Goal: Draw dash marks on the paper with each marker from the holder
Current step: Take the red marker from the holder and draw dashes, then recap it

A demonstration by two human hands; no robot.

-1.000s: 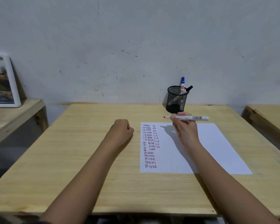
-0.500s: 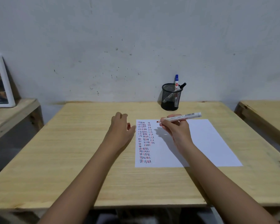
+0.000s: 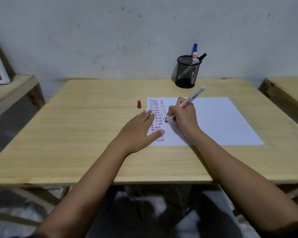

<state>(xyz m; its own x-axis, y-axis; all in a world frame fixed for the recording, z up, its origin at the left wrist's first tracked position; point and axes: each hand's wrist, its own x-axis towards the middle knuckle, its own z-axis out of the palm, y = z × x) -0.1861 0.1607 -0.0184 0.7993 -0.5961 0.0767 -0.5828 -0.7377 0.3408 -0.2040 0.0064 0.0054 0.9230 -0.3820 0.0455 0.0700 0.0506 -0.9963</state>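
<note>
With right hand (image 3: 182, 115) gripping red marker (image 3: 187, 103), tip at second dash column on paper (image 3: 213, 121), left hand (image 3: 139, 129) flat, open, pinning sheet: risks smearing wet dashes under fingers.

At frame centre, the right hand (image 3: 183, 115) presses a red marker (image 3: 189, 102) tip to the paper (image 3: 213, 121) while the left hand (image 3: 138, 129) lies flat on its edge.

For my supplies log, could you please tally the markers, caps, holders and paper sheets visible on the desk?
Markers: 3, namely the red marker in the right hand, plus a blue-capped marker and a black-capped marker in the holder.
Loose caps: 1, the red cap.
Holders: 1, the mesh holder.
Paper sheets: 1, the paper.
Total: 6
</note>
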